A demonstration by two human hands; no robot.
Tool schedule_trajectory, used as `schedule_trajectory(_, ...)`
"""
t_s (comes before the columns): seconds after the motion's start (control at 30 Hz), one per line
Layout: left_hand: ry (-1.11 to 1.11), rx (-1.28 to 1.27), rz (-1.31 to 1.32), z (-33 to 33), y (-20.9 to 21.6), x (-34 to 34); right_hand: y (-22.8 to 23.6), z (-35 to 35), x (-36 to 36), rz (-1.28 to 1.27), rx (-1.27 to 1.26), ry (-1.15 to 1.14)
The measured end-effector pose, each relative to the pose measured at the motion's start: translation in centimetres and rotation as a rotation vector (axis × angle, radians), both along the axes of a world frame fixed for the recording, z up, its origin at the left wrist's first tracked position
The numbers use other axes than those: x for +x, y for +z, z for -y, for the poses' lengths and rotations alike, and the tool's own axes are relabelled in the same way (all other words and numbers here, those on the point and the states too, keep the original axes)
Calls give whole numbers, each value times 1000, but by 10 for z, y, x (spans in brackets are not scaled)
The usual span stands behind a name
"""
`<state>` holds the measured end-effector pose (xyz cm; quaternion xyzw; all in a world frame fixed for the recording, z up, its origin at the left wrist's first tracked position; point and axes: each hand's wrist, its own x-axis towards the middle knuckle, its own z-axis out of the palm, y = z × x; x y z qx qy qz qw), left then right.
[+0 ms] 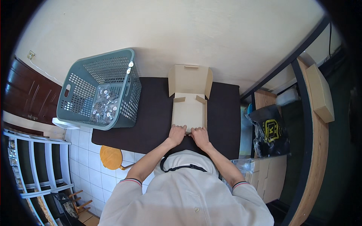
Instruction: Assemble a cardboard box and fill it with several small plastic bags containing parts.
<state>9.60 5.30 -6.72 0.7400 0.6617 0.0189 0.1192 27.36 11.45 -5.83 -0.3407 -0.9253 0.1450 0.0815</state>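
An unfolded brown cardboard box (pixel 189 112) lies on the dark table, its lid raised at the back with side flaps spread. Two small corner flaps lean inward at the far end of its tray. My left hand (pixel 177 135) has its fingers curled over the near wall, left of the middle. Close beside it, my right hand (pixel 200 136) grips the same wall on the right. The thumbs are nearly together, and the hands partly hide that front edge. Nothing shows inside the box.
On the table's left stands a grey-green plastic basket (pixel 131 100) with clear bags of small items (pixel 103 107). A round wooden stool (pixel 111 157) is below the table (pixel 154 113). To the right are a shelf frame (pixel 304 101), a black plastic bag (pixel 269 130) and stacked flat cardboard (pixel 269 177).
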Motion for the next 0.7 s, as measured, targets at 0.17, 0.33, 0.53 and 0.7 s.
schedule_trajectory(0.17,27,-100,20,12,-3,2,-11,11,1,78,-78,-20)
schedule_trajectory(0.33,-88,15,-153,11,0,-1,-10,3,6,93,58,42)
schedule_trajectory(0.53,-100,-89,-20,19,5,-1,2,10,9,183,-130,9)
schedule_trajectory(0.7,158,354,396,42,46,-3,23,16,38,-485,-111,-146)
